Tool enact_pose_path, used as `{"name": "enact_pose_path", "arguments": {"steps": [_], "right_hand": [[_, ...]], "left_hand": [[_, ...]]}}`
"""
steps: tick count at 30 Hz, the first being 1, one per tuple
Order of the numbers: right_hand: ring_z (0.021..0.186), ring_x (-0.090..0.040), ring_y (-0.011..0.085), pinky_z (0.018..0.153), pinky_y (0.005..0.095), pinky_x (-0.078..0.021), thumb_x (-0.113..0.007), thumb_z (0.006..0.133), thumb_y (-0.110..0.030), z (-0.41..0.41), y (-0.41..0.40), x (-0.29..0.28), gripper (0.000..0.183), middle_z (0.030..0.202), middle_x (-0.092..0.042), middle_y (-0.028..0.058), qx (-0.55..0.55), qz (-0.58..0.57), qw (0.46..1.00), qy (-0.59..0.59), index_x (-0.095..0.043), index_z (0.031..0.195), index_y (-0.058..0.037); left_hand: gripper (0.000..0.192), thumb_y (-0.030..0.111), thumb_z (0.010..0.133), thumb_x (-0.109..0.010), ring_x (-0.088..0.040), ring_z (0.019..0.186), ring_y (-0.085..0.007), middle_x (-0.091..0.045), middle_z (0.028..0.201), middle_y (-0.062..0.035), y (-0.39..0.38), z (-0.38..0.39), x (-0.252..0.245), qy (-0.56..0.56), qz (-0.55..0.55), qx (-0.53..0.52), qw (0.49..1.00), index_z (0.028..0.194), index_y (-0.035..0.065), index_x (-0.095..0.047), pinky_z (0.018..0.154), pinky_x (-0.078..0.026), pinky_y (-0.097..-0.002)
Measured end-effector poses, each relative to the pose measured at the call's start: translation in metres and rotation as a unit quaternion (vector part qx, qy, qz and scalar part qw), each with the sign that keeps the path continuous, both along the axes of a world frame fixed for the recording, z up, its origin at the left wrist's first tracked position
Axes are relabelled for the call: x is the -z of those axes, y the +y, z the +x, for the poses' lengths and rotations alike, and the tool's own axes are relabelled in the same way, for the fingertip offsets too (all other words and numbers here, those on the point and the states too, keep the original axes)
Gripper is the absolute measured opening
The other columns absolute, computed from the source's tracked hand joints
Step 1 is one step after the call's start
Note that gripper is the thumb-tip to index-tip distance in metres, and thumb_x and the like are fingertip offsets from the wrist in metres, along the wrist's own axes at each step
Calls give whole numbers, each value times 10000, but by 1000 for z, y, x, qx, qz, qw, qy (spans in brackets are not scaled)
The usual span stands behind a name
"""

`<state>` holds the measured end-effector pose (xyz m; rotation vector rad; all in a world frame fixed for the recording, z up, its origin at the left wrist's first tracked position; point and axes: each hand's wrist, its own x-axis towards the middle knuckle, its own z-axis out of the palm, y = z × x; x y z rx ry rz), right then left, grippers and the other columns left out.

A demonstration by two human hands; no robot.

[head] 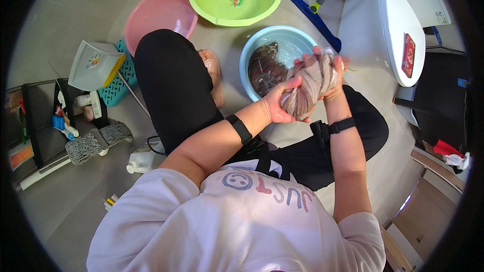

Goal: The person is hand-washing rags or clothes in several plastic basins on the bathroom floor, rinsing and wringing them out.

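Observation:
A twisted, wet brownish-grey striped cloth is bunched between both of my hands. My left hand grips its lower end, near my lap. Around its upper right end my right hand is closed, with a whitish part of the cloth showing there. Just beyond my hands stands a light blue basin on the floor. It holds water and dark, soaked fabric; the cloth and my hands hide part of its right side.
A green basin and a pink basin stand beyond. A blue squeegee lies near the white toilet at right. At left are a dustpan, a turquoise basket, a mop and a plastic jug.

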<state>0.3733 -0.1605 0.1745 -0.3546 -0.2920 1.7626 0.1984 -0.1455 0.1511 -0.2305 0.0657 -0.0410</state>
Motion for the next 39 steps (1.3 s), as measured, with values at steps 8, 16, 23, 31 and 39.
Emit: {"name": "enact_pose_path", "arguments": {"steps": [8, 16, 23, 31, 39], "right_hand": [[787, -606, 222, 735, 359, -515, -683, 745, -111, 14, 25, -70, 393, 857, -595, 112, -35, -202, 921, -331, -480, 1074, -38], [795, -619, 192, 720, 306, -496, -703, 715, -128, -6, 43, -45, 506, 944, -620, 126, -157, -246, 744, -601, -483, 1135, 49], [794, -610, 374, 741, 391, -489, -636, 724, -222, -34, 44, 10, 266, 829, -622, 234, -161, -72, 512, -841, -630, 906, -28], [850, -613, 414, 790, 435, -495, -622, 745, -190, -62, 43, 36, 267, 864, -629, 256, -80, -96, 473, -872, -627, 957, -29], [815, -612, 429, 755, 443, -493, -632, 756, -198, -74, 42, 67, 235, 844, -620, 269, -17, -132, 481, -866, -612, 911, -23]], "left_hand": [[534, 385, 759, -728, -643, 872, -196, -647, 990, -55, 20, -2, -26, 21, 168, 51, 984, 1172, 106, -538, 631, -562, -406], [313, 320, 713, -746, -552, 592, -90, -617, 780, 33, -2, 16, -31, 240, 315, 63, 916, 943, 174, -594, 425, -346, -244], [357, 217, 675, -723, -514, 484, -151, -573, 713, -49, -13, 18, 6, 370, 384, -19, 846, 963, 85, -559, 317, -329, -280], [447, 141, 605, -737, -631, 720, -255, -639, 845, -122, -11, 19, 39, 452, 484, -87, 744, 989, -8, -563, 544, -504, -366], [562, 204, 577, -792, -637, 844, -266, -664, 942, -137, -10, 12, 89, 450, 592, -129, 656, 1059, 9, -578, 773, -475, -356]]}}
